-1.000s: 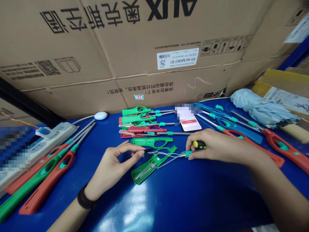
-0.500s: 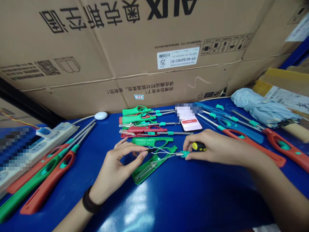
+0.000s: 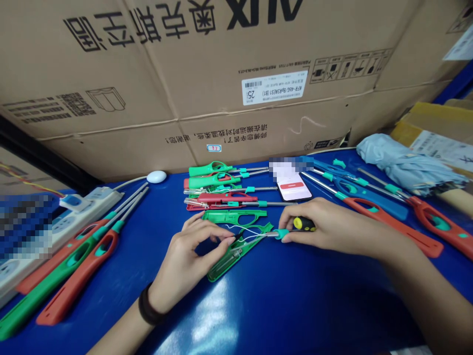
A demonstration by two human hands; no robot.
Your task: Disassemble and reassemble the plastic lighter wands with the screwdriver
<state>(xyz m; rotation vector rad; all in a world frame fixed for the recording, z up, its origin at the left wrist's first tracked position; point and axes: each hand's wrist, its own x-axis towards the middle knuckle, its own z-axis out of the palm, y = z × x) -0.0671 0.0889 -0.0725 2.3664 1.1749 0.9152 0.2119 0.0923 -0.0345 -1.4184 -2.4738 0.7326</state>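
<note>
My left hand pinches a small black part with white wires, mostly hidden by the fingertips. It is just over a green lighter half-shell, which has a clear fuel tank inside. My right hand is closed on the turquoise collar of a lighter's metal tube, at the shell's narrow end. Tucked in that same hand is a screwdriver with a yellow and black handle. The matching green half-shell lies just behind, apart from both hands.
Opened green and red lighters lie behind my hands, beside a phone. Long lighters and a power strip are on the left. Red and blue lighters and a folded umbrella lie right. A cardboard box stands behind.
My left hand has shifted slightly right and toward me with the black part, lower over the green half-shell. The right hand keeps its hold at almost the same place.
</note>
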